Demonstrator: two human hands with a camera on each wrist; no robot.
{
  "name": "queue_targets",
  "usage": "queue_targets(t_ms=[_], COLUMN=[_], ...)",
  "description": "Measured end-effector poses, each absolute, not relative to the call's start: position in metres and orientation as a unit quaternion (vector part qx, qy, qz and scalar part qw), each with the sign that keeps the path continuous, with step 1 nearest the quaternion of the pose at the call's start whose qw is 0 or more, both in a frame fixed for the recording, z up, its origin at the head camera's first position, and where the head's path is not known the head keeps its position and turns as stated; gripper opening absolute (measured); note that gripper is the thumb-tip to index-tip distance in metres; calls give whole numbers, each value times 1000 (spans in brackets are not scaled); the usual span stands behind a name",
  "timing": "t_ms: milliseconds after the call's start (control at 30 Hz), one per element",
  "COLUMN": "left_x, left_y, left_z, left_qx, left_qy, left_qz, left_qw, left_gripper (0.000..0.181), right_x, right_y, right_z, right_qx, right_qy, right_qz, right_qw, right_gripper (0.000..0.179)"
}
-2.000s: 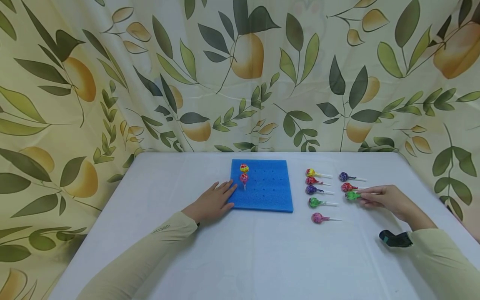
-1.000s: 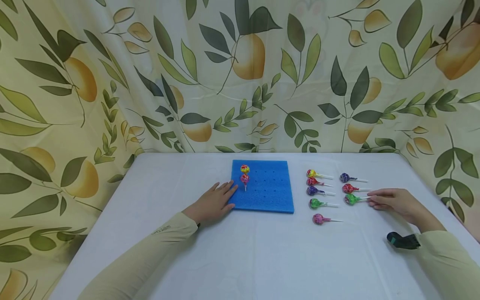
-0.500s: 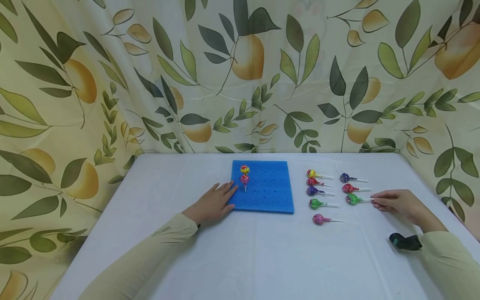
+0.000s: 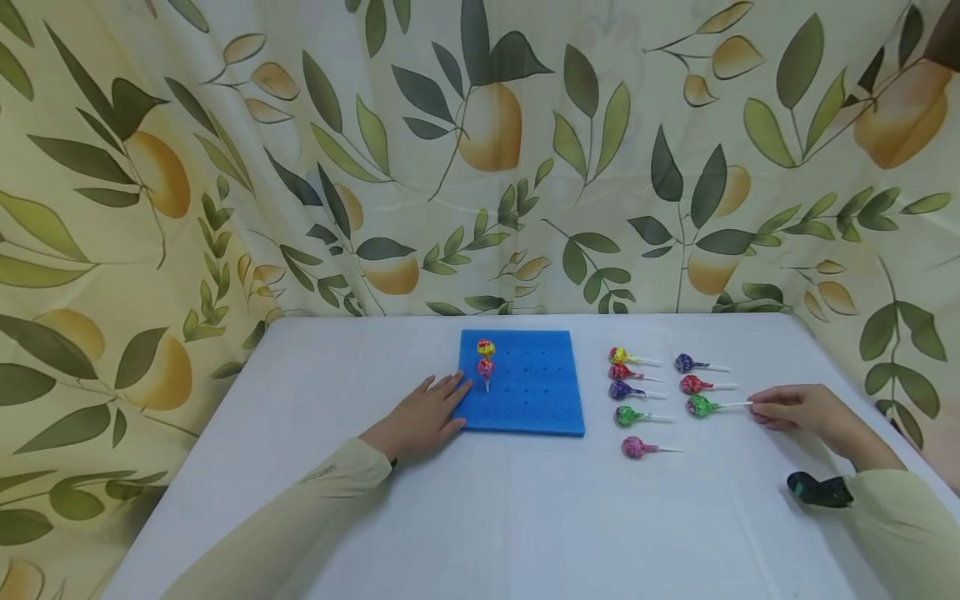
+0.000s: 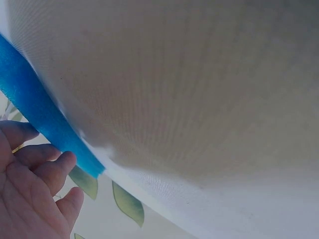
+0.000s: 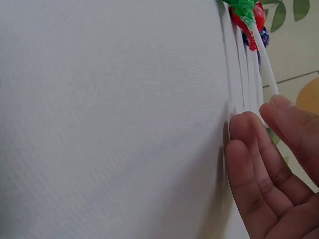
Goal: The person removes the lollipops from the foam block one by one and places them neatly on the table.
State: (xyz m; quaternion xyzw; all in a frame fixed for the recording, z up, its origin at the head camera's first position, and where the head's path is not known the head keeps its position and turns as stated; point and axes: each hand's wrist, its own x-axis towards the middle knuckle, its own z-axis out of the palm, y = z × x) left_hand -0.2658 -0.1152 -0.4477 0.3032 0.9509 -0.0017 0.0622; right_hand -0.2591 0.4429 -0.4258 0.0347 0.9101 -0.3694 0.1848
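My left hand (image 4: 420,414) lies with fingers extended, its fingertips on the left edge of a blue foam board (image 4: 536,408) dotted with small holes. A yellow lollipop (image 4: 486,347) and a pink-red lollipop (image 4: 486,367) stand upright in that board near its left side. At the right, my right hand (image 4: 817,417) pinches the stick end of a green lollipop (image 4: 699,406), whose head points left on the table. In the right wrist view the thumb meets the tip of the white stick (image 6: 266,62), with the fingers bent behind it.
Beside the green lollipop lie a red lollipop (image 4: 693,384) and a purple lollipop (image 4: 686,363). Another column holds several more, from a yellow one (image 4: 618,355) down to a pink one (image 4: 633,447). A leaf-and-fruit patterned curtain (image 4: 420,167) hangs behind the white table (image 4: 480,517).
My right hand has slid rightward from close to the green lollipop's head to the end of its stick. The left hand stays on the board. The head view has tilted slightly up.
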Motion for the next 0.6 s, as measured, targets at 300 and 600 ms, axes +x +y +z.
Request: queue_targets(t_ms=[300,600], left_x=[-267,-267], left_y=[-117,-117], left_z=[-452,-451], left_qx=[308,312], left_qy=[950,949], left_qz=[-5,-8], left_qw=[52,49], left_gripper=[63,63], right_x=[-258,-259], right_y=[452,431], right_z=[-414,-380], right_qx=[-23,-109], right_qy=[902,894], right_qz=[-389,-418], right_qw=[188,118], right_gripper=[57,28])
